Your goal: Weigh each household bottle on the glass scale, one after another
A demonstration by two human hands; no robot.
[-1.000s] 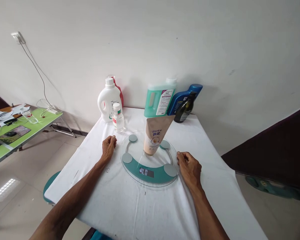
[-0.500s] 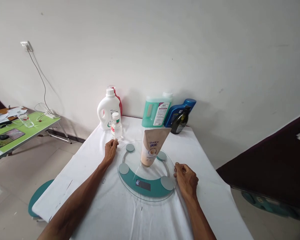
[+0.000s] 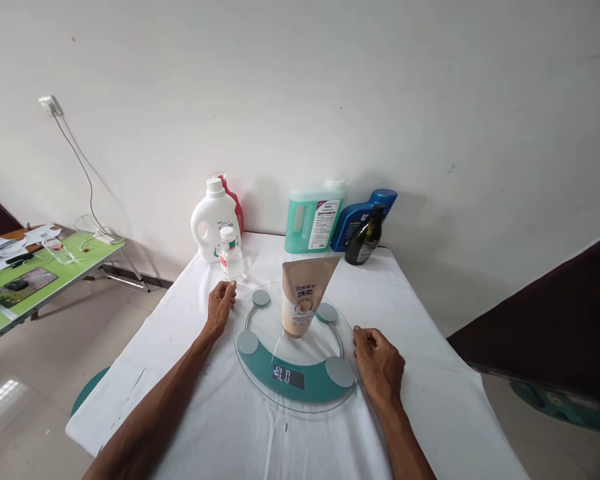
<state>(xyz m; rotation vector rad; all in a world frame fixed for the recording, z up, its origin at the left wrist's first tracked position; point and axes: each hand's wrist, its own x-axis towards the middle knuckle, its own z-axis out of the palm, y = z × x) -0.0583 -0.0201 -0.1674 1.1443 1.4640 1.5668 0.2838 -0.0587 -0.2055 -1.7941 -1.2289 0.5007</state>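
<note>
A round glass bathroom scale (image 3: 300, 390) with a teal band lies on the white cloth; its display (image 3: 289, 377) shows lit digits. Upside down on its cap, a beige Rejoice tube (image 3: 307, 293) stands on the glass. My left hand (image 3: 221, 307) rests by the scale's upper left edge, fingers curled in, just in front of a clear plastic bottle (image 3: 231, 257). Beside the right edge is my right hand (image 3: 380, 360), its fingers bent and closed, nothing visible in them. Whether either hand touches the glass I cannot tell.
Along the wall stand a white detergent jug (image 3: 214, 220), a red bottle (image 3: 236, 207), a green jug (image 3: 314, 220), a blue bottle (image 3: 353, 223) and a dark pump bottle (image 3: 365, 243). A green table (image 3: 80, 267) with papers and a mouse is at left.
The scale's display now shows bright digits where it was mostly dark. My right hand has shifted slightly right. The view has tilted a little; the tube stays on the scale.
</note>
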